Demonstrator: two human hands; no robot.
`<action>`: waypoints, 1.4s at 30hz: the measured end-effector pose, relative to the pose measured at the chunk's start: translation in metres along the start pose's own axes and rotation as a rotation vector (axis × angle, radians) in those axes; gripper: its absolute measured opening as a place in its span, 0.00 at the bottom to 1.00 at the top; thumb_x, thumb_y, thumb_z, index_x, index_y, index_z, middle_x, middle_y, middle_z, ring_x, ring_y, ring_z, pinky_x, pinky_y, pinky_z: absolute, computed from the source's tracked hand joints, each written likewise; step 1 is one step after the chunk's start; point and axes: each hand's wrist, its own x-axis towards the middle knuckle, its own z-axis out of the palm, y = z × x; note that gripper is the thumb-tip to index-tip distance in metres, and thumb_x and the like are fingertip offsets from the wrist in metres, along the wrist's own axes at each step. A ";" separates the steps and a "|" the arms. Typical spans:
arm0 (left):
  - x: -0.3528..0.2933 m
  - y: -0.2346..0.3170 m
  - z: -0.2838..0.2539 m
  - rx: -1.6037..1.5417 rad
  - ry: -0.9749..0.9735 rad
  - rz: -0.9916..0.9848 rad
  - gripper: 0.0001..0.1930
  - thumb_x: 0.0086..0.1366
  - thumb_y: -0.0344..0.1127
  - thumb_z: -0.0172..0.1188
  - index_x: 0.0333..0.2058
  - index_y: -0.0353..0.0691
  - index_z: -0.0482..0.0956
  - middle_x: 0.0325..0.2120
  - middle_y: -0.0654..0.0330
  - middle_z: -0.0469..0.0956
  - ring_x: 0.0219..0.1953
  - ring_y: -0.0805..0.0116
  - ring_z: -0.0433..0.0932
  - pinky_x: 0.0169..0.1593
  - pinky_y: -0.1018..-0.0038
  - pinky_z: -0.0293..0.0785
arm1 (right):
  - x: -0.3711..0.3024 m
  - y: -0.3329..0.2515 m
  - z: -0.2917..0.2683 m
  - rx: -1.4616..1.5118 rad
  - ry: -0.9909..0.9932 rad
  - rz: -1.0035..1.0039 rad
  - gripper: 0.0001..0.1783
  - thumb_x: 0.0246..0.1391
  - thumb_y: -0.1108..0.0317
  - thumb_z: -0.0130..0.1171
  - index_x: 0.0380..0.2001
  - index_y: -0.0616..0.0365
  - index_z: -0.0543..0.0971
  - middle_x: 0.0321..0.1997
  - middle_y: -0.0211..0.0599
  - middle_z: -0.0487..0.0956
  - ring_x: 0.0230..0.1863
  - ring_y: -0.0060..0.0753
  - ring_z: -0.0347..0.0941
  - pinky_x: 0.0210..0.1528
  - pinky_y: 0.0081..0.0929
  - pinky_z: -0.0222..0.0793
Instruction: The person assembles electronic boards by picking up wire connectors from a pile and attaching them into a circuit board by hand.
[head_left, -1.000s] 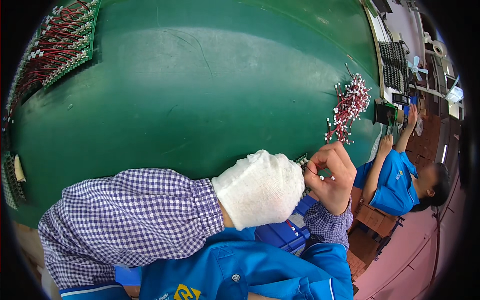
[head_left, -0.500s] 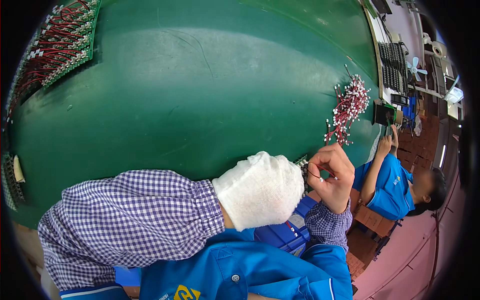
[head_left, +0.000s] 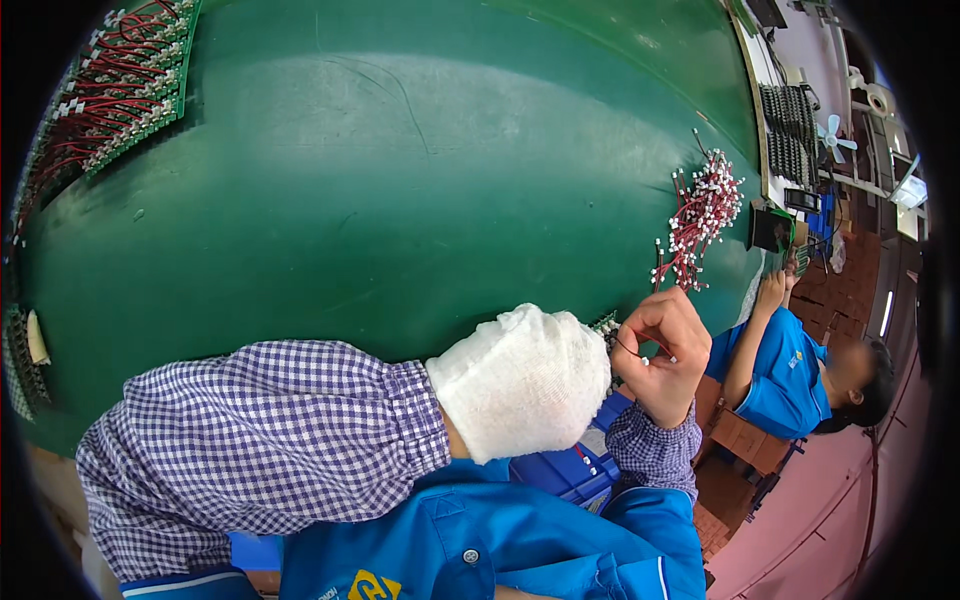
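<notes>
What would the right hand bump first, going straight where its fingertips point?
The right hand would probably meet the small board peeking out beside the gloved left hand, though depth is unclear.

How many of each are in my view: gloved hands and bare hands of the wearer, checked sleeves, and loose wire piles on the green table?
Gloved hand, the left: 1
Bare hand, the right: 1
Checked sleeves: 2
Wire pile: 1
Total: 5
Single wires in the pile are too tangled to count.
</notes>
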 end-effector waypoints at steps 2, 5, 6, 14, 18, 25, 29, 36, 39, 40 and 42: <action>0.000 -0.001 -0.001 0.013 -0.005 0.011 0.07 0.57 0.33 0.52 0.26 0.36 0.73 0.17 0.53 0.72 0.12 0.64 0.71 0.16 0.71 0.70 | 0.001 -0.003 0.000 -0.031 -0.009 -0.006 0.09 0.29 0.83 0.60 0.19 0.60 0.75 0.25 0.31 0.72 0.21 0.25 0.62 0.22 0.19 0.59; 0.000 -0.001 -0.001 -0.004 0.001 0.020 0.08 0.56 0.34 0.54 0.25 0.36 0.76 0.19 0.51 0.74 0.14 0.65 0.71 0.17 0.72 0.69 | 0.004 -0.011 0.000 -0.052 -0.029 0.011 0.09 0.29 0.83 0.59 0.19 0.60 0.75 0.25 0.31 0.72 0.21 0.24 0.62 0.22 0.19 0.59; 0.000 -0.001 -0.001 -0.012 0.004 0.025 0.08 0.55 0.34 0.54 0.24 0.35 0.77 0.20 0.50 0.75 0.15 0.65 0.72 0.17 0.72 0.69 | 0.004 -0.013 0.000 -0.062 -0.038 0.020 0.09 0.29 0.84 0.59 0.20 0.60 0.74 0.25 0.31 0.71 0.20 0.24 0.62 0.22 0.18 0.59; 0.000 0.000 0.003 -0.025 0.009 -0.005 0.09 0.55 0.35 0.54 0.24 0.35 0.78 0.21 0.50 0.76 0.16 0.64 0.72 0.18 0.72 0.69 | 0.016 -0.008 -0.011 -0.008 -0.226 0.067 0.10 0.29 0.84 0.59 0.20 0.61 0.74 0.25 0.30 0.70 0.20 0.23 0.62 0.22 0.18 0.60; 0.000 0.002 0.004 -0.039 -0.001 -0.033 0.09 0.55 0.35 0.54 0.24 0.35 0.78 0.20 0.50 0.76 0.16 0.64 0.72 0.18 0.71 0.69 | 0.013 0.002 -0.015 0.170 -0.271 0.176 0.09 0.30 0.84 0.59 0.20 0.61 0.74 0.25 0.29 0.70 0.20 0.21 0.62 0.22 0.17 0.60; 0.002 0.001 -0.003 0.021 -0.063 -0.014 0.08 0.58 0.34 0.52 0.27 0.36 0.76 0.21 0.52 0.76 0.18 0.62 0.74 0.20 0.69 0.72 | 0.015 0.009 -0.013 0.295 -0.306 0.277 0.06 0.35 0.83 0.59 0.20 0.61 0.75 0.25 0.27 0.71 0.21 0.18 0.61 0.22 0.14 0.59; 0.004 0.002 -0.009 0.068 -0.183 -0.009 0.08 0.60 0.33 0.50 0.31 0.36 0.74 0.23 0.54 0.76 0.20 0.59 0.76 0.23 0.67 0.74 | 0.011 0.016 -0.012 0.486 -0.304 0.423 0.05 0.37 0.82 0.58 0.21 0.61 0.75 0.25 0.26 0.71 0.22 0.17 0.61 0.23 0.13 0.59; 0.006 0.004 -0.010 0.182 -0.208 0.003 0.07 0.60 0.33 0.51 0.33 0.37 0.74 0.25 0.56 0.77 0.22 0.58 0.78 0.27 0.67 0.76 | 0.007 0.018 -0.013 0.702 -0.278 0.515 0.04 0.39 0.82 0.58 0.21 0.61 0.75 0.25 0.25 0.71 0.23 0.16 0.61 0.24 0.12 0.58; 0.008 0.005 -0.011 0.218 -0.228 -0.004 0.06 0.60 0.33 0.52 0.34 0.38 0.74 0.25 0.56 0.78 0.23 0.58 0.78 0.28 0.67 0.77 | 0.005 0.020 -0.011 0.753 -0.271 0.515 0.04 0.39 0.82 0.58 0.21 0.61 0.75 0.24 0.25 0.71 0.23 0.16 0.61 0.24 0.12 0.58; 0.009 0.006 -0.011 0.219 -0.252 -0.020 0.06 0.59 0.33 0.53 0.34 0.39 0.74 0.25 0.57 0.78 0.24 0.58 0.79 0.28 0.67 0.77 | 0.004 0.020 -0.010 0.728 -0.265 0.482 0.04 0.39 0.82 0.58 0.21 0.61 0.75 0.24 0.25 0.71 0.23 0.16 0.61 0.24 0.12 0.58; 0.010 0.006 -0.011 0.221 -0.299 -0.055 0.06 0.58 0.32 0.54 0.34 0.40 0.75 0.26 0.57 0.78 0.25 0.58 0.79 0.29 0.67 0.77 | 0.003 0.021 -0.008 0.676 -0.254 0.418 0.04 0.39 0.81 0.58 0.21 0.61 0.75 0.24 0.25 0.71 0.23 0.16 0.61 0.24 0.13 0.58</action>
